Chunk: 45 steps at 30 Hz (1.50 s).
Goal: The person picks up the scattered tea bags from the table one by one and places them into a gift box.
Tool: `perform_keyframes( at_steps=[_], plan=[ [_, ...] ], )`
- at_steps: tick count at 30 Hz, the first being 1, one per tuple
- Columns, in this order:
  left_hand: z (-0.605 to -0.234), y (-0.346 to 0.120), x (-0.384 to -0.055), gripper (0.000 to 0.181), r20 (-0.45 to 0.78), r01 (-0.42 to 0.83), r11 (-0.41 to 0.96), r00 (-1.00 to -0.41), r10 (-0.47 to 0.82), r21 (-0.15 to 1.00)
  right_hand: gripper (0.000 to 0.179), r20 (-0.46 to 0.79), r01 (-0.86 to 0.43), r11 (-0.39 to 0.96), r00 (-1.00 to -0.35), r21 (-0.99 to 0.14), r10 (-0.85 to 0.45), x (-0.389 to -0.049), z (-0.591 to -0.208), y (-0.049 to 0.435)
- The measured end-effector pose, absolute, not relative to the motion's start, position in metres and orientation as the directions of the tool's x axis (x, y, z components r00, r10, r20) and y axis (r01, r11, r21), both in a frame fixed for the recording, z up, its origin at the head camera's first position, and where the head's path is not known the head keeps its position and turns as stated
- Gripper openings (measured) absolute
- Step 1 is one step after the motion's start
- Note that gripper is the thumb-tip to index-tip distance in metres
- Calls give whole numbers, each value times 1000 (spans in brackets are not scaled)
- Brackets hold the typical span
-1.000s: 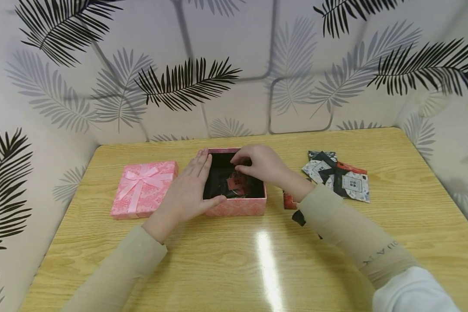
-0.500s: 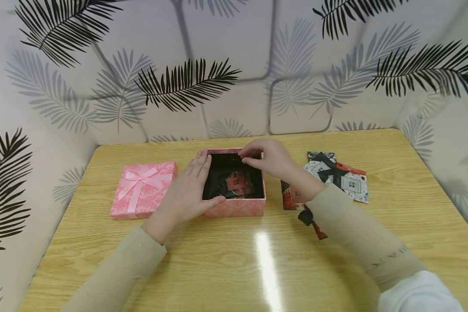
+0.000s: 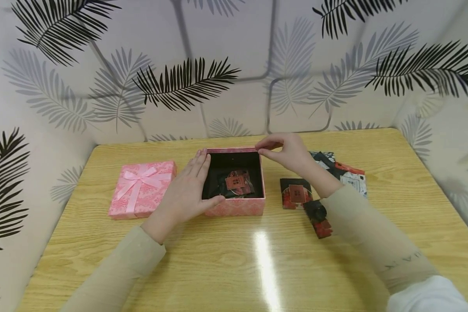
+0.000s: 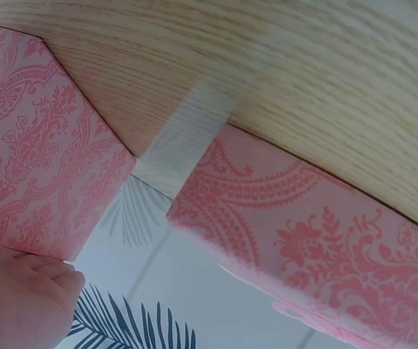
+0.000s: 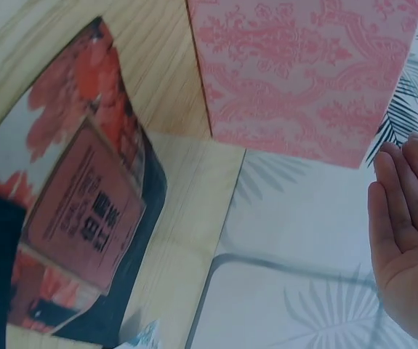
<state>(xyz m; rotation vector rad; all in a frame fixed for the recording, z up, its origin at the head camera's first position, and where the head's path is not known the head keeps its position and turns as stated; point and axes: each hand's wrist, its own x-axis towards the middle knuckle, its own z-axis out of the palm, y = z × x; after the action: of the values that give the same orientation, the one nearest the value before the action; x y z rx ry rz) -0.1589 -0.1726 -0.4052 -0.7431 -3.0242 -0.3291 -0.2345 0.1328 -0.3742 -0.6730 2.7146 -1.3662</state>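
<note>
A pink patterned box (image 3: 234, 207) with a black inside stands uncovered at mid table. Inside it lies a dark packet (image 3: 238, 184) with a red label. My left hand (image 3: 185, 188) rests along the box's left side, fingers straight, its thumb by the front rim. In the left wrist view, that hand (image 4: 19, 298) lies against the box wall (image 4: 41, 145). My right hand (image 3: 290, 154) hovers at the back right corner, fingertips right at the rim and nothing held. Its fingers look relaxed in the right wrist view, where the hand (image 5: 412, 240) appears beside the box (image 5: 296, 73).
The pink box lid (image 3: 157, 190) with a ribbon bow lies left of the box. To the right are a black and red packet (image 3: 296, 195), a dark red strip-like packet (image 3: 320, 221) and an overlapping pile of packets (image 3: 352, 180), partly behind the right forearm. A patterned wall backs the table.
My right hand has risen out of the box and moved right to its back corner, leaving the red-labelled packet inside in view. The left hand has stayed at the box's side.
</note>
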Motion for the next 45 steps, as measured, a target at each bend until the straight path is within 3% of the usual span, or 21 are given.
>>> perform_keyframes(
  at_steps=[28, 45],
  plan=[
    [-407, -174, -159, 111, 69, 470, 863, -882, 466, 185, 27, 173, -261, 582, -964, -770, -203, -235, -390, 244],
    [-406, -172, -158, 110, 60, 459, 865, -888, 457, 204, 36, 117, -135, 649, -991, -748, -71, -223, -404, 308]
  ],
)
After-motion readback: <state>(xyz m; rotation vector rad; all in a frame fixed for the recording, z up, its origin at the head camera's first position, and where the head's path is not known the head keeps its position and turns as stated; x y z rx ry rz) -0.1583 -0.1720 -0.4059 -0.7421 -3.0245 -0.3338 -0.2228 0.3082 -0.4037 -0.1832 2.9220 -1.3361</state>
